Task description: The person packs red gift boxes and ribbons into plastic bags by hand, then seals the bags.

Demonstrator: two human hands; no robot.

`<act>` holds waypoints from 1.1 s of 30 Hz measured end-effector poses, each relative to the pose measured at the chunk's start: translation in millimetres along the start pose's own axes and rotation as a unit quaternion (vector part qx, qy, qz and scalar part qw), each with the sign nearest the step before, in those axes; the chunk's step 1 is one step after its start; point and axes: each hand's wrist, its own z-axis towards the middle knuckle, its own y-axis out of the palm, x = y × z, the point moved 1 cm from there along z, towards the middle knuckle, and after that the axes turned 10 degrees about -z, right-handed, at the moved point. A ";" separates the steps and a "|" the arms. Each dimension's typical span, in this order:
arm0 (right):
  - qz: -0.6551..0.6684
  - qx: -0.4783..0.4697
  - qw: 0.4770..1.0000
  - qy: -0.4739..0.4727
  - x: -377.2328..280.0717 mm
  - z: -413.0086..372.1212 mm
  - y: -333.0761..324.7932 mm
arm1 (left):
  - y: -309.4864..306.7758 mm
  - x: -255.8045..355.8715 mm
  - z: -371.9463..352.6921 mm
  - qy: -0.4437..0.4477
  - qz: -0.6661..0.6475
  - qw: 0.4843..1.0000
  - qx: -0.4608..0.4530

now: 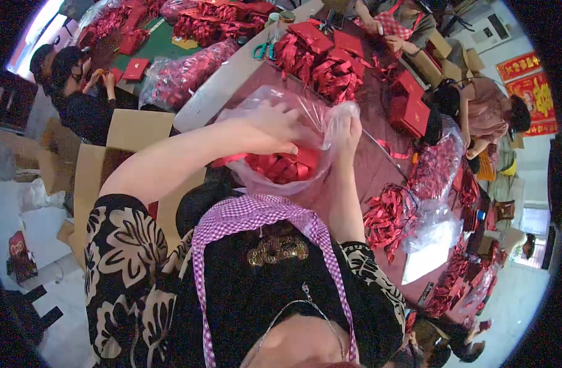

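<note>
A clear plastic bag stands in front of me with its mouth towards me. Red ribbons fill its lower part. My left hand reaches over the ribbons into the bag, its fingers spread and partly seen through the plastic. The left thumb lies just above the ribbons. On the other side, my right hand is closed on the gathered edge of the bag and holds it up.
Red boxes and a ribbon pile lie on the dark red table. Green scissors rest on a pale strip. An open cardboard box stands at left. Several people work around the tables.
</note>
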 end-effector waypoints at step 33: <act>-0.759 -0.128 0.638 -0.043 -44.6 -33.3 64.7 | 75.6 -27.6 -110.2 -0.254 -0.344 0.867 0.258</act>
